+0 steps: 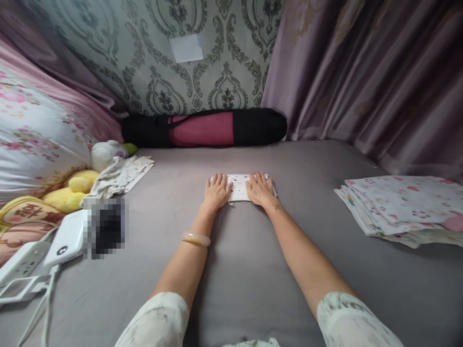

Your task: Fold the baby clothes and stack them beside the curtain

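Observation:
A small white cloth [238,189] with a dark and reddish print lies flat, folded into a rectangle, on the grey bed sheet [246,250]. My left hand [217,191] rests palm down on its left end, fingers stretched forward. On its right end lies my right hand [260,189], also palm down with the fingers spread. The middle of the cloth shows between my hands, while its two ends are partly hidden beneath them. A thin string or loop sticks out at the near edge by my left hand.
To the right is a stack of printed cloths [405,202]. At left lie a crumpled cloth [121,176], plush toys [77,188], a white power bank [68,236], a power strip [27,262] and cables. A black and pink long bag [202,129] lies along the wall.

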`<state>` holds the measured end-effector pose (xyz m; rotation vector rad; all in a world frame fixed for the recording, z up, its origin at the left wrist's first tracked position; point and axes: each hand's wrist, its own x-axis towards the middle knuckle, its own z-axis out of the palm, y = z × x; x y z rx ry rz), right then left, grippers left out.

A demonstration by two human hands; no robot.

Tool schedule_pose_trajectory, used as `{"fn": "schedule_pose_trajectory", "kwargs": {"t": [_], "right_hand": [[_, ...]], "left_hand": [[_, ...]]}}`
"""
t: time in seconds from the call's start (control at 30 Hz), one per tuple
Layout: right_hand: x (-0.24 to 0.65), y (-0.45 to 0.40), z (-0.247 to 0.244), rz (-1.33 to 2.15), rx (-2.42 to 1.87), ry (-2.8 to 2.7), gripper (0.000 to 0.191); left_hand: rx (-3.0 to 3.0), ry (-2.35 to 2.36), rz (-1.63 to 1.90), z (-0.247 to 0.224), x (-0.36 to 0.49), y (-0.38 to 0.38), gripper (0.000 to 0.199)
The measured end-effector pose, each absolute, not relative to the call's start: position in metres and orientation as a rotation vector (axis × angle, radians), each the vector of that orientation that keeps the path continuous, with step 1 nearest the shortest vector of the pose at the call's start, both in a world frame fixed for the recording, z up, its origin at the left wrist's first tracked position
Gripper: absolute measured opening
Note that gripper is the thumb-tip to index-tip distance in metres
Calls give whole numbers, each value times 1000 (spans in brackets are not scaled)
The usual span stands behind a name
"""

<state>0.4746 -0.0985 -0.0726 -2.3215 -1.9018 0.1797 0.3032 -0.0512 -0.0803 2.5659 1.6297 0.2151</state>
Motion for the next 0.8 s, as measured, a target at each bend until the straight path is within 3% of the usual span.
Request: {"fn": "schedule_pose_trajectory", "kwargs": {"t": [0.33,0.63,0.8], "right_hand": [[460,-99,-64,39,-2157,-1932,54],[452,-103,-72,108,-2147,-1989,54],[442,-99,-62,90,-2087,-1994,54]], "left_hand": [[2704,1578,446,-76,312,-57,57],[2656,1506,333,-87,315,-59,57],[2336,1462,748,-78,312,-47,51]]}}
